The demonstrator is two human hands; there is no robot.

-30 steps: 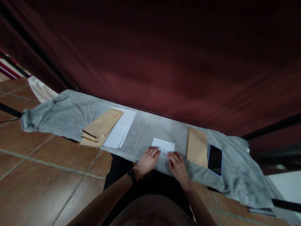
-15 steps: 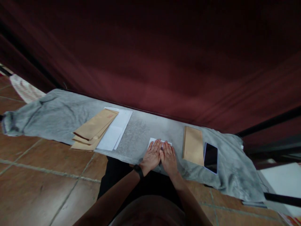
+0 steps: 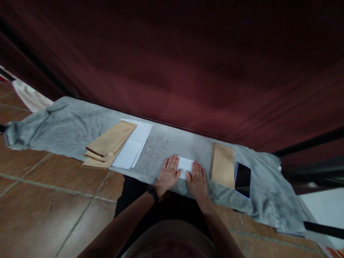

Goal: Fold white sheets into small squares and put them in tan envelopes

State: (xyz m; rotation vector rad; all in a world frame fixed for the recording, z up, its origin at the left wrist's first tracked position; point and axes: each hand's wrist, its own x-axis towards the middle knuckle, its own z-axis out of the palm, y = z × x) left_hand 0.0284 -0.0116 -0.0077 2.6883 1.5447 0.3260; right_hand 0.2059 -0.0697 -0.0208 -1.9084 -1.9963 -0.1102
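Behind, curtain (image 3: 188, 64): dark red, hanging in folds, fills the far half of the view.
Floor (image 3: 48, 200): brown tiles with pale joints, on the near left and near right.
Cloth (image 3: 67, 125): grey, rumpled at both ends, covers the desk from far left to near right; the desk itself is hidden under it.
Sheets (image 3: 134, 148): white, lying flat left of centre, partly under the left envelopes.
Left envelopes (image 3: 110, 141): brown, a loose fanned pile on the left edge of the sheets, overhanging the near edge of the cloth.
Right envelopes (image 3: 222, 165): brown, a neat pile just right of the right hand.
Phone (image 3: 242, 179): dark screen up, just beside the right envelopes, on their right.
Left hand (image 3: 168, 173): flat, palm down, fingers slightly spread, pressing the left end of the paper.
Right hand (image 3: 197, 179): flat, palm down, fingers close together, pressing the right end of the paper.
Paper (image 3: 185, 166): white, small, at the near centre of the cloth, showing between the two hands.
Watch (image 3: 153, 191): black band on the left wrist.
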